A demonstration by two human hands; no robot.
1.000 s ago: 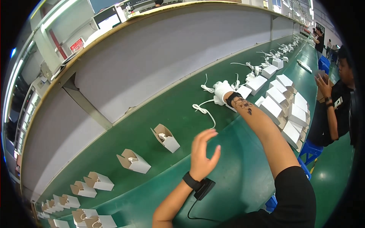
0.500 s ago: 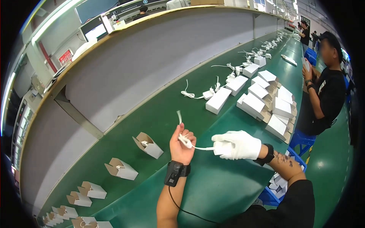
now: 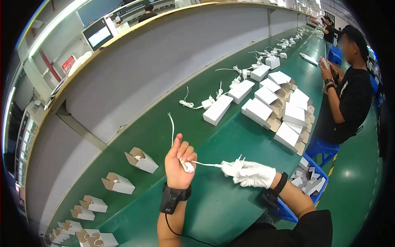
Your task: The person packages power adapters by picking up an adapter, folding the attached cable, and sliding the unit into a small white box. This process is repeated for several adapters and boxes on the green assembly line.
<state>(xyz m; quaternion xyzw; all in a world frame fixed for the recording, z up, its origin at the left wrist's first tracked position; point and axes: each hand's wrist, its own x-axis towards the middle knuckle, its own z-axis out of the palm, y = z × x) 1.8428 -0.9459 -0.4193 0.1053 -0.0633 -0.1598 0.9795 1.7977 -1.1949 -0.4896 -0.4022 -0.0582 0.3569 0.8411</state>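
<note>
My bare left hand (image 3: 176, 168) is closed around a bundled white cable (image 3: 188, 167), whose loose end rises above the fingers. From that bundle the cable runs across to a white power adapter (image 3: 233, 168). My right hand (image 3: 258, 174), in a white glove, is closed on this adapter, with its metal prongs pointing up. Both hands are above the green work surface (image 3: 214, 197). Left of my left hand stands an open white carton (image 3: 147, 164) with something white inside.
More open cartons (image 3: 119, 185) line the belt toward the lower left. White boxes (image 3: 284, 111) lie stacked ahead to the right, beside adapters with cables (image 3: 209, 103). A blue crate (image 3: 319, 197) of white pieces is at my right; a person (image 3: 349, 90) is beyond.
My right hand has turned, so the adapter's prongs now show on top. My left hand has turned too, and more of the cable's loose end sticks up. The view has shifted a little.
</note>
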